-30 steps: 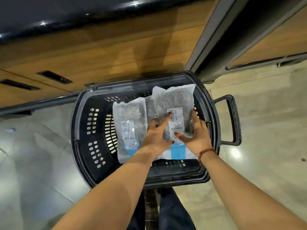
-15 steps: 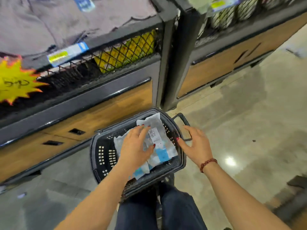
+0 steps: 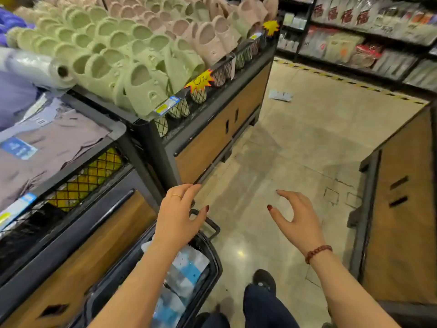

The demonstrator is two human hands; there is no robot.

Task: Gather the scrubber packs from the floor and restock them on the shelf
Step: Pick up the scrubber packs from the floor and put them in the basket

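Both hands are held out empty. The left hand [image 3: 176,217] is spread, fingers relaxed, just above the handle end of the black basket [image 3: 218,263]. The right hand [image 3: 296,218] is hung over bare floor, fingers loosely curled, thumb apart, nothing gripped. The scrubber packs [image 3: 186,268] are piled inside the basket, against its right rim. A flat pale packet [image 3: 280,95] is spotted on the floor, near the far corner of the slipper display [image 3: 220,129].
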